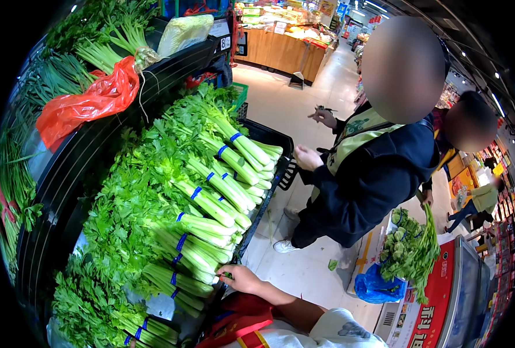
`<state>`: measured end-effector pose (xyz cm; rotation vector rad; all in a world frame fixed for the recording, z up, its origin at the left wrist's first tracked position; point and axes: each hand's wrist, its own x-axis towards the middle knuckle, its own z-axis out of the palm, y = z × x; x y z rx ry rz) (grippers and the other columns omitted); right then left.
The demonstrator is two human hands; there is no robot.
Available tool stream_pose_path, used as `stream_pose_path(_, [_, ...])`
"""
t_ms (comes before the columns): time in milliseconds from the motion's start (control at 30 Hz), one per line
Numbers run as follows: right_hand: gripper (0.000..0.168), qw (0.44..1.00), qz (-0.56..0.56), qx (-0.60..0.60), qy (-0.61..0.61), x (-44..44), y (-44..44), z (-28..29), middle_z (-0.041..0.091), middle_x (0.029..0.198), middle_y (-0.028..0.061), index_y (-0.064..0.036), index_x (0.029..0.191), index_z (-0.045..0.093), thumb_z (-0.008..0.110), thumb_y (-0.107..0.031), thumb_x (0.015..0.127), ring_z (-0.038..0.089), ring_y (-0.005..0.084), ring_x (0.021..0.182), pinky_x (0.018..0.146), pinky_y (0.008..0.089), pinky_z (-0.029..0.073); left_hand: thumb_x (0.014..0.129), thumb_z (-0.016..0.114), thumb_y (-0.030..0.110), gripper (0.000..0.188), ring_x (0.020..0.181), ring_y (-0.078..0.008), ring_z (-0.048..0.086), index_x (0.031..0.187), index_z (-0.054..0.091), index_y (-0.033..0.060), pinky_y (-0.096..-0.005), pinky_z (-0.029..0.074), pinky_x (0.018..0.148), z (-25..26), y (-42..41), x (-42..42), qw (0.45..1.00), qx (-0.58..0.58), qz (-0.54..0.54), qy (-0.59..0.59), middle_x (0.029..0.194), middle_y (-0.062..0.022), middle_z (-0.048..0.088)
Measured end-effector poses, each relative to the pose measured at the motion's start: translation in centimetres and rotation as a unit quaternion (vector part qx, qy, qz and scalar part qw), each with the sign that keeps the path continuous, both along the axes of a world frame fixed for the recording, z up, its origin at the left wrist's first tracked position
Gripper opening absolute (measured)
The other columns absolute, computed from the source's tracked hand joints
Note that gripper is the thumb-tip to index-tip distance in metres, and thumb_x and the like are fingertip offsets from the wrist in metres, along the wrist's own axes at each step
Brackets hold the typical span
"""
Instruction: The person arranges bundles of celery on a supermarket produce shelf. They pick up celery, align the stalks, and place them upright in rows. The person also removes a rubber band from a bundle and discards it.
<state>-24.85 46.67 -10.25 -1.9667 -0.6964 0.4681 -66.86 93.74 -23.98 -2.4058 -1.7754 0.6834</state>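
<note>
Bundles of celery (pixel 214 209) bound with blue bands lie in rows on a black display bin, leaves to the left and pale stalk ends to the right. My right hand (pixel 239 278) is at the bin's edge, its fingertips at the stalk ends of a lower bundle; whether they grip anything is unclear. Of my left hand, only a bit of a fingertip (pixel 133 342) shows at the bottom edge, beside the nearest celery bundle (pixel 153 332). More leafy greens (pixel 83 300) lie at the lower left. A red apron covers part of my body.
A black shelf ledge (pixel 109 100) holds leeks, greens and a red plastic bag (pixel 92 102). A person in a dark jacket (pixel 370 174) stands across the bin, with another person behind. Bunched greens (pixel 401 252) and a blue bag (pixel 379 285) lie beside a freezer (pixel 466 278).
</note>
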Motion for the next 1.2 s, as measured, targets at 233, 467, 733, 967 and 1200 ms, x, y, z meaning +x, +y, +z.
stream_pose_path(233, [0.018,1.000,0.003,0.010,0.005,0.0,0.7,-0.3,0.061,0.085,0.0133,-0.005,0.092,0.059,0.059,-0.014,0.076,0.059,0.0306,0.079,0.068,0.0357,0.047,0.062,0.052,0.063,0.093,0.114,-0.0381,0.038,0.130,0.025,0.0053,-0.0425,0.029,0.096,0.5,-0.6,1.7,0.958,-0.009,0.170,-0.230,0.124,-0.0256,0.038])
stream_pose_path(467, [0.018,1.000,0.019,0.003,0.005,0.0,1.2,-0.2,0.061,0.087,0.0129,-0.006,0.092,0.059,0.059,-0.015,0.076,0.058,0.0302,0.081,0.069,0.0358,0.046,0.051,0.067,0.058,0.115,0.116,-0.0349,0.038,0.134,0.010,0.0026,-0.0386,0.031,0.095,0.3,-0.6,1.7,0.928,-0.014,0.206,-0.310,0.127,-0.0266,0.036])
stream_pose_path(733, [0.019,1.000,0.006,0.013,-0.001,-0.2,0.9,-0.4,0.061,0.088,0.0132,-0.006,0.093,0.059,0.058,-0.015,0.076,0.059,0.0301,0.079,0.068,0.0358,0.046,0.045,0.074,0.058,0.128,0.116,-0.0354,0.039,0.137,0.003,0.0033,-0.0378,0.032,0.094,0.1,-0.5,1.6,0.926,-0.014,0.207,-0.316,0.128,-0.0277,0.035])
stream_pose_path(967, [0.015,0.990,-0.139,0.014,0.034,0.8,0.2,1.7,0.063,0.081,0.0121,-0.003,0.090,0.061,0.058,-0.013,0.079,0.058,0.0170,0.063,0.059,0.0268,0.045,0.051,0.069,0.062,0.115,0.115,-0.0365,0.041,0.135,0.016,0.0053,-0.0400,0.034,0.094,9.7,-7.5,9.0,0.973,-0.010,0.148,-0.175,0.126,-0.0262,0.038])
stream_pose_path(1200, [0.023,0.822,-0.148,0.425,0.349,3.0,3.1,6.0,0.045,0.063,-0.0015,0.001,0.095,0.055,0.048,-0.019,0.089,0.035,0.0042,0.052,0.046,0.0175,0.029,0.081,0.057,0.014,0.047,0.118,-0.0298,0.037,0.123,0.040,0.0002,-0.0359,0.027,0.100,15.0,-16.8,20.0,0.786,-0.114,-0.221,-0.567,0.124,-0.0154,0.042])
